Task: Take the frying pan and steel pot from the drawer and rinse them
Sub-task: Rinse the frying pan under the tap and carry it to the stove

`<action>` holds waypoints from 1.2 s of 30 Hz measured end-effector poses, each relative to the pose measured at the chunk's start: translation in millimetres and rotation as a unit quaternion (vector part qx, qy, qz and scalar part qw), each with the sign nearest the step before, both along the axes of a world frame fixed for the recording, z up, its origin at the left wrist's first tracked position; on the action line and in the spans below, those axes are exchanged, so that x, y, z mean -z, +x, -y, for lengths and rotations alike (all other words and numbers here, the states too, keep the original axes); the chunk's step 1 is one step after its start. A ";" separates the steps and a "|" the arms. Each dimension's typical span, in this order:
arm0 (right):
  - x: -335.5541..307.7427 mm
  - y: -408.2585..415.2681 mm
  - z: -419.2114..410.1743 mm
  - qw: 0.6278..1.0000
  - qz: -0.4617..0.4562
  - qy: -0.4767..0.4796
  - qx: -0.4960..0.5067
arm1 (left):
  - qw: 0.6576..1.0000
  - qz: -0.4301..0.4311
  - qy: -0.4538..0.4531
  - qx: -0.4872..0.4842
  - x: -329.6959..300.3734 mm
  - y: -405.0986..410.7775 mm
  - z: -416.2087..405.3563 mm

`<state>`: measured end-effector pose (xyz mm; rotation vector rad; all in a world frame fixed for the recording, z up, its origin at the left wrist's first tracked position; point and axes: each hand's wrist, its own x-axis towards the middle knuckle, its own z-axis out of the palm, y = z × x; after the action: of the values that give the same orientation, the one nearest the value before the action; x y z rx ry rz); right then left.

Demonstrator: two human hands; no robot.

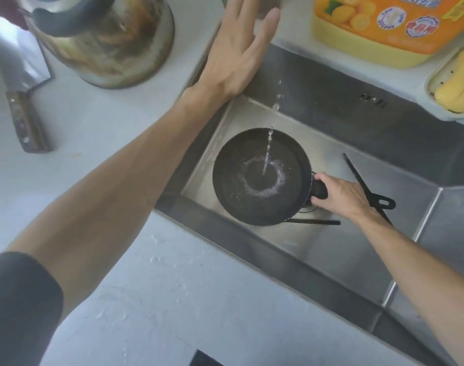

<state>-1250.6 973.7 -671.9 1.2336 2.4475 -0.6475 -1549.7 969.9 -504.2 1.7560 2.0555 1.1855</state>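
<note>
A black frying pan point(260, 178) sits low in the steel sink point(331, 249), and a thin stream of water point(267, 151) falls into its middle. My right hand point(339, 194) grips the pan's black handle at the pan's right side. My left hand point(238, 46) is raised above the sink's back left corner with straight, spread fingers and holds nothing. A steel pot point(101, 40) with scorched, stained sides and a dark handle stands on the white counter at the back left.
A cleaver point(19, 96) with a wooden handle lies on the counter at far left. An orange detergent bottle point(384, 25) and a dish with a yellow sponge point(455, 83) stand behind the sink. Black utensils point(368, 191) lie in the sink by my right hand.
</note>
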 end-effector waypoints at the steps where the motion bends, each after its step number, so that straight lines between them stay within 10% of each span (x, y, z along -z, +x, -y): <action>1: -1.1 -0.2 -0.8 1.000 -0.001 -0.005 -0.002 | 1.000 0.000 -0.002 0.013 6.0 -0.5 10.5; 7: -6.1 -0.8 -3.2 0.999 -0.009 -0.033 0.003 | 0.971 -0.095 -0.217 0.038 81.4 -5.5 98.8; 13: -11.6 2.8 1.1 0.999 -0.019 -0.014 0.038 | 0.783 -0.153 -0.583 0.153 102.5 -19.6 113.5; 24: -112.1 38.7 -2.3 0.995 -0.053 0.019 0.084 | 0.920 0.006 -0.360 0.157 48.9 -22.9 157.0; 36: -222.9 63.0 23.0 0.949 -0.171 0.238 0.119 | 0.980 -0.155 -0.118 0.032 -17.4 27.4 170.1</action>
<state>-1187.6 950.7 -449.0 1.7487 2.8795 -0.3558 -1522.2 799.8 -486.7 1.9686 2.1761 0.6487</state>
